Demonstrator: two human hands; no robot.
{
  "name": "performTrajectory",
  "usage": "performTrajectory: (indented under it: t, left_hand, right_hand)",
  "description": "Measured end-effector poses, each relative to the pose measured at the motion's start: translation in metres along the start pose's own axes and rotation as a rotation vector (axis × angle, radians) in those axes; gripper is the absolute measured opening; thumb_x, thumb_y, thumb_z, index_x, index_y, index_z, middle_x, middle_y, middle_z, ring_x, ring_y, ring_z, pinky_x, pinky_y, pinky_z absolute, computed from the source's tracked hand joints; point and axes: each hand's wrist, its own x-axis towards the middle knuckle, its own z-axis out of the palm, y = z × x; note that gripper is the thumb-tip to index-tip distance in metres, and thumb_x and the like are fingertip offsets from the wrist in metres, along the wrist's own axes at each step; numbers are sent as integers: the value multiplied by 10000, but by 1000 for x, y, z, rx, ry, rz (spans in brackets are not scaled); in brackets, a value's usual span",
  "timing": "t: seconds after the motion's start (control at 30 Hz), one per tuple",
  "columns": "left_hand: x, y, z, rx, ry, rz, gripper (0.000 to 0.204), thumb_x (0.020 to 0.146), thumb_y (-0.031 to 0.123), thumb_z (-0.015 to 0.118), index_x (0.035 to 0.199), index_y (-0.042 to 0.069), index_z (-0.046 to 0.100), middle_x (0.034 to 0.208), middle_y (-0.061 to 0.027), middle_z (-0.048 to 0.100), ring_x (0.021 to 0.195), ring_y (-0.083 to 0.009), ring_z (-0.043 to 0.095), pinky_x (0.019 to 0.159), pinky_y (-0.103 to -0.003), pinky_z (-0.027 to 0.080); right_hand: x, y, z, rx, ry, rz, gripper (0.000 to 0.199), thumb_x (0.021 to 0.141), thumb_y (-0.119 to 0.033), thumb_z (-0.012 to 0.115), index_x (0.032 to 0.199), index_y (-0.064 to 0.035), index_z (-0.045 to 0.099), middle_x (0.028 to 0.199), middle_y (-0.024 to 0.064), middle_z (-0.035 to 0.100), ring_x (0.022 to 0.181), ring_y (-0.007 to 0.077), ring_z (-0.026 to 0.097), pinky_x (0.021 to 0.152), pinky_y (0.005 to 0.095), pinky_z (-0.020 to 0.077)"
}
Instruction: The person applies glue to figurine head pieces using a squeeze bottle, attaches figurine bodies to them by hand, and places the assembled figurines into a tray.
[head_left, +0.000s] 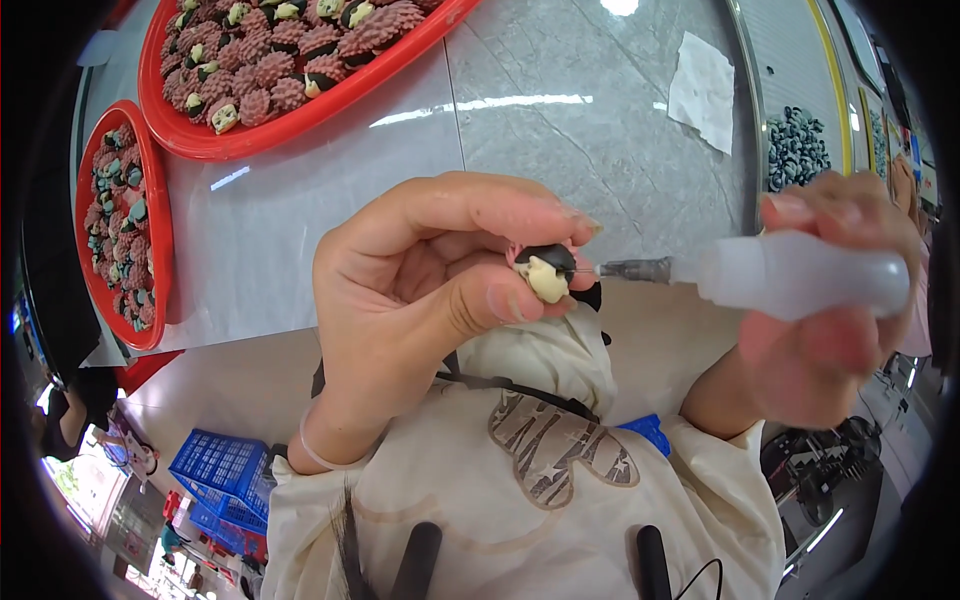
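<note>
Probably a workshop: red trays [225, 147] of small pieces [272, 70], blue crates [222, 468].

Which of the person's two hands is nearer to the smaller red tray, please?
Left. The left hand, holding a small piece, is to the right of the smaller red tray; the right hand, holding a white bottle, is much farther right.

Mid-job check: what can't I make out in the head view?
In the head view:
Far side of the small black-and-cream piece: hidden by the left hand.
Needle contact with the piece: too small to tell.
Right hand details: blurred.
Upper red tray, far end: cut off by the top edge.
</note>
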Motion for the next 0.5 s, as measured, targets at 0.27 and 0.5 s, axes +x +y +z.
performTrajectory:
  t: [0.27,0.5]
  left_hand:
    - [0,-1,-1,21,-6,31,311,703,221,655,878,14,502,879,-139,524,715,-194,563,533,-204,471]
    - [0,3,3,19,34,7,294,713,207,650,871,11,499,869,-140,522,703,-195,575,527,-203,476]
  right_hand:
    - [-9,-17,-9,-221,-154,-137,441,694,-279,609,990,24,483,851,93,462,708,154,437,606,248,357]
    - [-9,2,-1,187,101,76,373,759,-206,575,987,35,404,933,156,498,786,223,504,726,304,411]
